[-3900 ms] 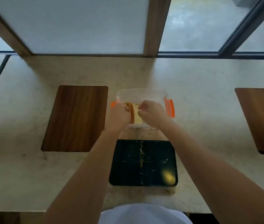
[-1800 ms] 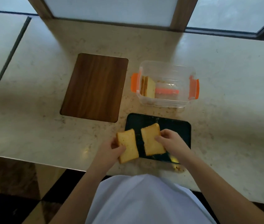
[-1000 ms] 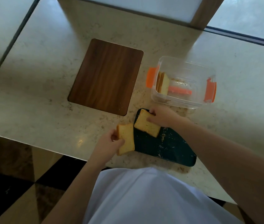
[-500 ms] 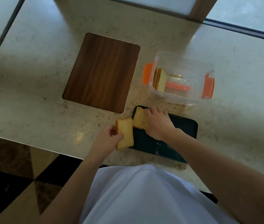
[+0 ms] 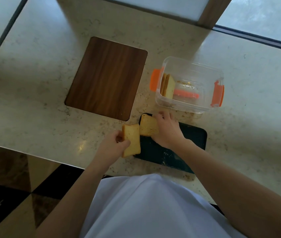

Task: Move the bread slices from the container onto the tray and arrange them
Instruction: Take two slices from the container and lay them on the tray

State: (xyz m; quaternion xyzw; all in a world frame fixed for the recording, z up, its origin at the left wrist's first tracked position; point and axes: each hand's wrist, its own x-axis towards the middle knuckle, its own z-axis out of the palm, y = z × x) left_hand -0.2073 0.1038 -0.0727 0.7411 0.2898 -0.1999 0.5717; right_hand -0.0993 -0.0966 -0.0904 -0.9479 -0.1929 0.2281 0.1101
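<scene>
One bread slice (image 5: 148, 124) lies on the tray (image 5: 192, 137) at its far left corner, the right hand (image 5: 168, 130) pressing it flat. The left hand (image 5: 114, 146) grips a second slice (image 5: 132, 140) beside the tray. Several slices remain upright in the container (image 5: 190, 67).

A white top (image 5: 146, 208) fills the lower middle of the frame, smooth and plain, with no print or seam showing. Both forearms are bare from the lower edge up to the hands; any sleeves seem to end out of view.
</scene>
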